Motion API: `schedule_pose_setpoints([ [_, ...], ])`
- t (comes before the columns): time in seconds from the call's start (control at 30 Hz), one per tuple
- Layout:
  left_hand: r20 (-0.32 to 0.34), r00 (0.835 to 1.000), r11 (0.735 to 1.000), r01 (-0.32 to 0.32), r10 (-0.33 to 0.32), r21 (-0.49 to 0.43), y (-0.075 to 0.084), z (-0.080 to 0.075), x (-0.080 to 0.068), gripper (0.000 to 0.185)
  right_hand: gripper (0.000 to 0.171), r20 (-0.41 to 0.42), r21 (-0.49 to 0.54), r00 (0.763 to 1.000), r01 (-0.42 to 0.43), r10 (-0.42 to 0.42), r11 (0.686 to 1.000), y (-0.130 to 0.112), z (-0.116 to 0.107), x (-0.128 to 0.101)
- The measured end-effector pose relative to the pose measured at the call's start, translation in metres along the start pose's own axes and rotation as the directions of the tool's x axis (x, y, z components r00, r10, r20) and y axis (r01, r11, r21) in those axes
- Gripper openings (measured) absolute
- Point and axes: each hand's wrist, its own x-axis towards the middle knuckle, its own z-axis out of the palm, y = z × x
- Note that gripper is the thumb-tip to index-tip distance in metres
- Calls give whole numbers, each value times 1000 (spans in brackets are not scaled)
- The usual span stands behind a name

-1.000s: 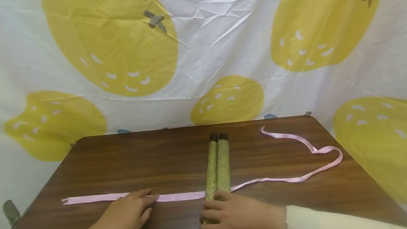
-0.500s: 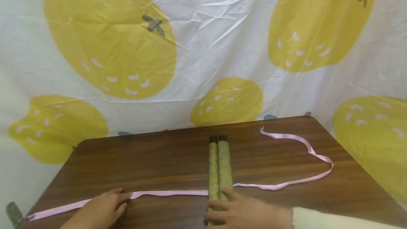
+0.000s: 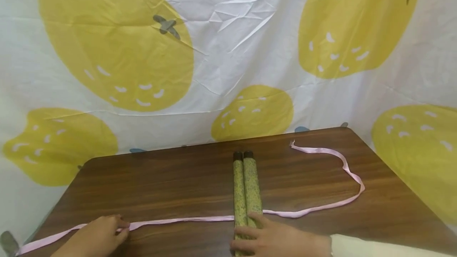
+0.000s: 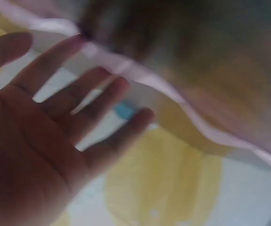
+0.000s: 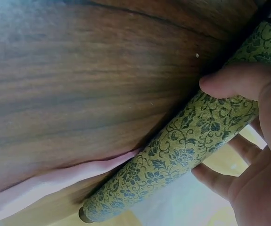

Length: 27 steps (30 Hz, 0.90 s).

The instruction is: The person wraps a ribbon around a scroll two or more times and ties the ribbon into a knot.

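A rolled scroll [image 3: 252,187], covered in green-gold floral cloth with dark end knobs, lies on the table as two side-by-side rolls. My right hand [image 3: 282,235] holds its near part, thumb on one side and fingers on the other, as the right wrist view shows. A pink ribbon [image 3: 185,220] runs across the table and is hidden where it meets the scroll, coming out on both sides. At the left, my left hand [image 3: 96,235] lies over the ribbon. The left wrist view shows its fingers fairly straight, with the ribbon [image 4: 149,77] at the fingertips.
The brown wooden table [image 3: 160,181] has rounded far corners. Behind it hangs a white cloth [image 3: 214,50] printed with large yellow lemons. The ribbon's frayed far end lies at the back right, and its left end reaches the table's left edge.
My left hand has moved left, drawing the ribbon with it. The ribbon's bend on the right has shifted left and become shallower. The right hand stays on the scroll.
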Motion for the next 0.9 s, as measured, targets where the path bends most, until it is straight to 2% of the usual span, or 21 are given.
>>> schedule_pose_setpoints([
  [0.1, -99, 995, 997, -18, 26, 79, 26, -6, 6, 25, 44, -2, -19, 1000, -1, 1, 1000, 0, 2, -3],
  [0.2, -176, 978, 987, -91, 114, 134, 66, -9, 16, 21, 45, 6, -7, 1000, -12, 12, 1000, -2, 3, -4],
  [0.27, -200, 961, 977, -165, 191, 138, 96, -8, 25, 19, 48, 17, 29, 1000, -22, 22, 999, -3, 3, -5],
  [0.37, -207, 929, 950, -286, 306, 124, 136, -2, 39, 28, 51, 32, 74, 999, -43, 41, 996, -5, 4, -8],
  [0.47, -184, 906, 923, -362, 381, 130, 164, 7, 51, 31, 50, -2, 78, 998, -63, 64, 995, -9, 5, -10],
  [0.53, -160, 903, 915, -382, 399, 128, 175, 12, 56, 27, 49, -47, 78, 995, -83, 86, 994, -11, 7, -10],
  [0.63, -118, 908, 914, -390, 402, 116, 180, 20, 58, 21, 48, -148, 108, 982, -100, 115, 989, -18, 15, -10],
  [0.77, -90, 918, 921, -381, 387, 78, 181, 25, 56, 22, 46, -297, 141, 944, -106, 144, 984, -28, 30, -12],
  [0.83, -94, 917, 921, -385, 389, 51, 182, 26, 56, 21, 46, -357, 100, 925, -104, 133, 990, -30, 38, -14],
  [0.9, -104, 912, 917, -398, 397, 19, 182, 26, 56, 19, 45, -400, 105, 908, -90, 125, 990, -29, 43, -14],
])
